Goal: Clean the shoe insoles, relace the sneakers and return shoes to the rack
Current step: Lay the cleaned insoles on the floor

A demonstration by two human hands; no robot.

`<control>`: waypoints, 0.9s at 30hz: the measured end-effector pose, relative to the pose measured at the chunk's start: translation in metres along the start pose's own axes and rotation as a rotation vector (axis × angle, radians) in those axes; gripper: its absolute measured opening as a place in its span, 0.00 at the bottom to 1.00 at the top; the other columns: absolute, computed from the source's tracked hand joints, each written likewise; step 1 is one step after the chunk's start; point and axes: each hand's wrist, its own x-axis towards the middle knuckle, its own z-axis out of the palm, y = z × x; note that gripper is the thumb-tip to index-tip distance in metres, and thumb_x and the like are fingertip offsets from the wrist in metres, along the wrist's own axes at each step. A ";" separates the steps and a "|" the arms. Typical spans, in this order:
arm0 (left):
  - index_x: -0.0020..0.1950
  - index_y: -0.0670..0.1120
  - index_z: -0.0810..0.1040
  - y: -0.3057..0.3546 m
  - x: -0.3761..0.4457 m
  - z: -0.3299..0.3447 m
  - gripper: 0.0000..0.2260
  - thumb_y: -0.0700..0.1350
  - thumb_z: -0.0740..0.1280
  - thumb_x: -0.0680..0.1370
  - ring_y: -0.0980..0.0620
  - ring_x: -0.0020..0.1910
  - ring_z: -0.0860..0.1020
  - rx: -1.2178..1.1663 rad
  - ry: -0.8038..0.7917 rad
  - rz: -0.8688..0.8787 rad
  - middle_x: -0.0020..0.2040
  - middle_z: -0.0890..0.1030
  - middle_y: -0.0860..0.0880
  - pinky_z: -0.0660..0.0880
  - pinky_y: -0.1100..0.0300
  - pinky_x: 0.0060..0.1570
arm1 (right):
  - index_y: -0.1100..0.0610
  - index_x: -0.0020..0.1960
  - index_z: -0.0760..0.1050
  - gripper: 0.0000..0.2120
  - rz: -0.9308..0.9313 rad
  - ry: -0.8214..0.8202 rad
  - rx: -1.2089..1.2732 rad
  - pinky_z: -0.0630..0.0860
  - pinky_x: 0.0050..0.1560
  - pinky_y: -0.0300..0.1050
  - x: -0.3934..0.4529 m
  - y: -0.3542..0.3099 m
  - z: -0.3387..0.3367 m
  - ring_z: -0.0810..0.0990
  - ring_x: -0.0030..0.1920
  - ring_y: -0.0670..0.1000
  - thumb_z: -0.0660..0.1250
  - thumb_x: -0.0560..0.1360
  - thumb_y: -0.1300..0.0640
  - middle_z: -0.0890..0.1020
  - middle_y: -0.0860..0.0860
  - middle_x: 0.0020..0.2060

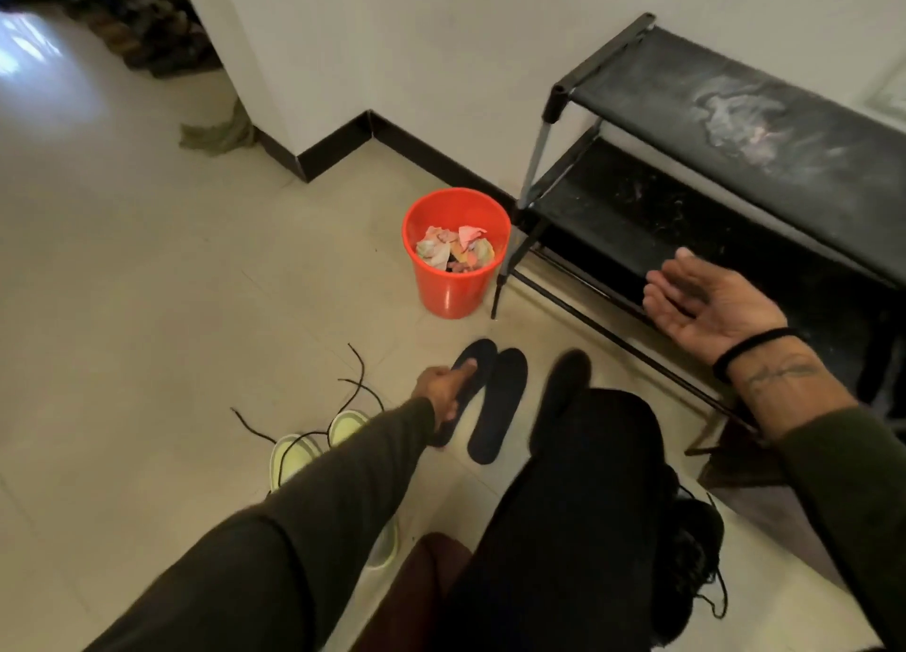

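The pale tiled floor [147, 269] is smooth and glossy, catching window glare at the upper left of the frame. The round orange plastic bucket [458, 288] at centre shines too — crumpled paper scraps [453, 249] lie inside. At right, the black shoe rack [735, 127] has matt, dusty, scuffed shelves, seemingly stretched fabric, on dull grey metal tubes. Two flat dark insoles [497, 406] below centre look matt — soft, perhaps foam or cloth.

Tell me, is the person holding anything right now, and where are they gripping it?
The left hand grips the left dark insole on the floor, around the middle of its length. The right hand is open, palm up, holding nothing.
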 end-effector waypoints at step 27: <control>0.64 0.42 0.77 0.021 0.043 0.152 0.19 0.55 0.67 0.81 0.49 0.50 0.84 0.612 -0.309 0.009 0.55 0.84 0.42 0.80 0.58 0.44 | 0.58 0.45 0.76 0.07 0.345 0.232 -0.137 0.79 0.35 0.43 0.096 0.158 -0.173 0.78 0.35 0.50 0.66 0.81 0.57 0.79 0.55 0.37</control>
